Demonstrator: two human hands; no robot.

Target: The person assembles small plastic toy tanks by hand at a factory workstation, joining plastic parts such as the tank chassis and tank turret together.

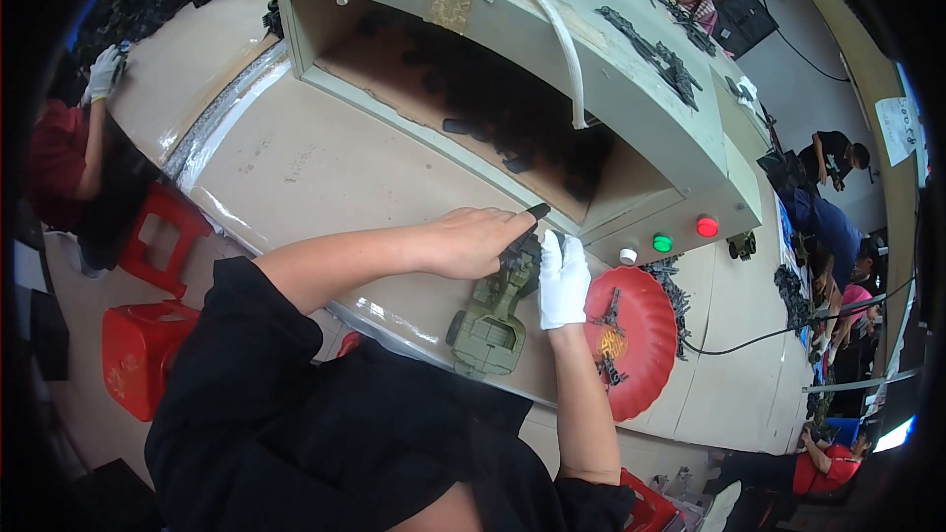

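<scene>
On the bench right before me is an olive-green toy military truck (pixel 490 330), its open bed toward me and a dark wheel showing at its left. My bare left hand (pixel 471 242) reaches over its far end, fingers closed, and a small black part (pixel 537 210) sticks out past the fingertips. My right hand (pixel 563 281), in a white glove, is closed against the truck's right front side; its fingertips partly hide that end. Beside the right wrist lies a red scalloped plate (pixel 650 335) with several small dark gun-shaped parts (pixel 611 310) on it.
A grey-green box-like bench unit (pixel 650 172) stands ahead, with dark parts inside its opening and a white cable (pixel 562 25) arching over it. Green (pixel 661 242) and red (pixel 707 227) buttons sit at its right. Red stools (pixel 148 355) are at left; other people work around.
</scene>
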